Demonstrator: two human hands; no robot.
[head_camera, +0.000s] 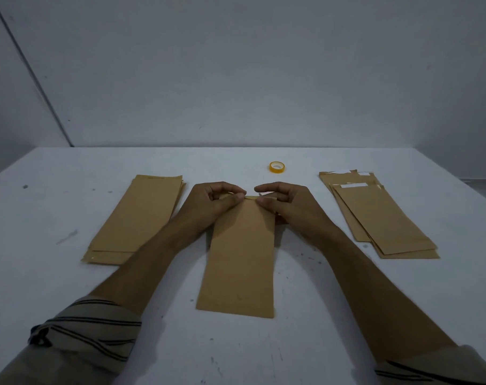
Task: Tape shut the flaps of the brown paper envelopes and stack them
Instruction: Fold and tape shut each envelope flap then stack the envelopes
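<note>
We pinch the far flap (pixel 250 197) of the envelope (pixel 239 254) with our left hand (pixel 216 200) and right hand (pixel 287 202), the envelope lying on the desk (pixel 55 273) between left stack (pixel 136 220) and right stack (pixel 380 218), tape roll (pixel 276 166) beyond it.

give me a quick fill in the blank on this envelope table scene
The tape roll is ____ in colour.
The single envelope lies ____ the left stack and the right stack.
White strips show on the ____ stack.
The left hand and right hand pinch the single envelope; ____ hand holds the tape roll.
Missing: yellow, between, right, neither
</note>
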